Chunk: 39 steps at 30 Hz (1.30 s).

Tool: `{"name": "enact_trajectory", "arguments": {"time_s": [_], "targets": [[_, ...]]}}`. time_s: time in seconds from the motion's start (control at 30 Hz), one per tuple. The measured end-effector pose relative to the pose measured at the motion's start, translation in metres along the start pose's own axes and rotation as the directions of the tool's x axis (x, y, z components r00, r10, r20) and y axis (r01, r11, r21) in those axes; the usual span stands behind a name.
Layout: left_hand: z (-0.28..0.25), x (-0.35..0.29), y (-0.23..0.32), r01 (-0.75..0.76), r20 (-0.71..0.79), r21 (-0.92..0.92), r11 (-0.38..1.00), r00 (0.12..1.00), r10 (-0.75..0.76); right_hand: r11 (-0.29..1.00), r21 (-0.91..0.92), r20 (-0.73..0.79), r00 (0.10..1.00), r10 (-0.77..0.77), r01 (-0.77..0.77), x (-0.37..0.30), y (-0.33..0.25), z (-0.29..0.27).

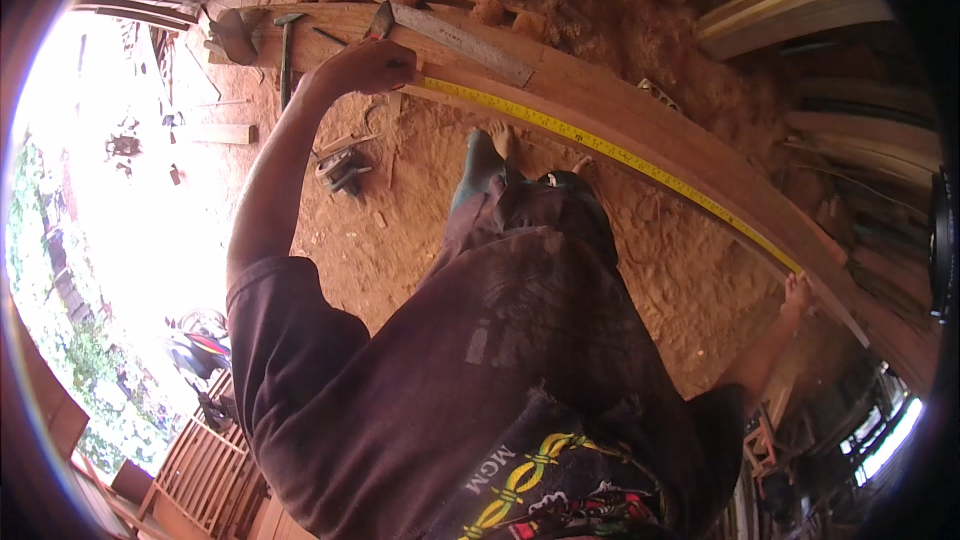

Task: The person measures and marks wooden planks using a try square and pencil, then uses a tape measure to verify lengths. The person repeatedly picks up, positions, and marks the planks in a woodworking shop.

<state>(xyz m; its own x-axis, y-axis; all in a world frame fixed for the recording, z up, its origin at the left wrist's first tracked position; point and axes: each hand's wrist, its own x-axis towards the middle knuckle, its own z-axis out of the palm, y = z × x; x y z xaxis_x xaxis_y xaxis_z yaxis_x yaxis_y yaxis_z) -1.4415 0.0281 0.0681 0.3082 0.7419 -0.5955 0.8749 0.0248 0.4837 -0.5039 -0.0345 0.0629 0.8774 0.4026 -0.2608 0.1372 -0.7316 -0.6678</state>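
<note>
A yellow tape measure (pixel 590 143) is stretched along the near edge of a long reddish-brown wooden board (pixel 640 120), which lies crosswise before me. My left hand (pixel 375 67) is closed at the tape's left end, over the board's near edge; the tape's case is mostly hidden in it. Far to the right, my right hand (pixel 797 292) pinches the other end against the board's edge. A flat, pale grey strip (pixel 460 42) lies on the board just beyond my left hand. Left of that hand is a hammer-like tool (pixel 287 55) with a greenish shaft.
A dark power tool (pixel 345 172) rests on the reddish dirt floor at left. My bare foot (pixel 502 138) shows below the board. Stacked planks (pixel 790 10) stand at far right. A slatted wooden frame (pixel 200 475) and a motorcycle (pixel 200 345) are at lower left.
</note>
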Motion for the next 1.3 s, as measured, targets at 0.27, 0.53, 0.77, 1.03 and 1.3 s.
{"name": "enact_trajectory", "arguments": {"time_s": [0.27,0.53,0.77,1.03,1.3], "targets": [[-0.001,0.004,0.000,-0.017,0.028,0.059,0.998,0.999,0.015,0.999,0.045,0.071,0.997,0.017,-0.021,0.032,0.017,-0.003],[-0.001,0.003,0.003,-0.059,0.018,0.041,0.997,0.998,0.058,0.996,0.086,0.007,0.999,0.035,-0.036,0.036,0.013,-0.001],[0.001,0.006,-0.002,-0.069,0.033,0.074,0.995,0.997,0.067,0.994,0.087,-0.053,0.996,0.068,-0.063,0.022,0.003,0.003],[-0.009,0.006,0.010,-0.052,0.115,0.059,0.997,0.992,0.044,0.980,0.185,-0.024,0.996,0.086,-0.080,0.017,0.008,-0.001],[0.022,0.030,-0.073,-0.293,0.299,0.630,0.720,0.946,0.124,0.954,0.300,0.221,0.973,-0.065,-0.004,0.041,0.056,-0.003]]}}
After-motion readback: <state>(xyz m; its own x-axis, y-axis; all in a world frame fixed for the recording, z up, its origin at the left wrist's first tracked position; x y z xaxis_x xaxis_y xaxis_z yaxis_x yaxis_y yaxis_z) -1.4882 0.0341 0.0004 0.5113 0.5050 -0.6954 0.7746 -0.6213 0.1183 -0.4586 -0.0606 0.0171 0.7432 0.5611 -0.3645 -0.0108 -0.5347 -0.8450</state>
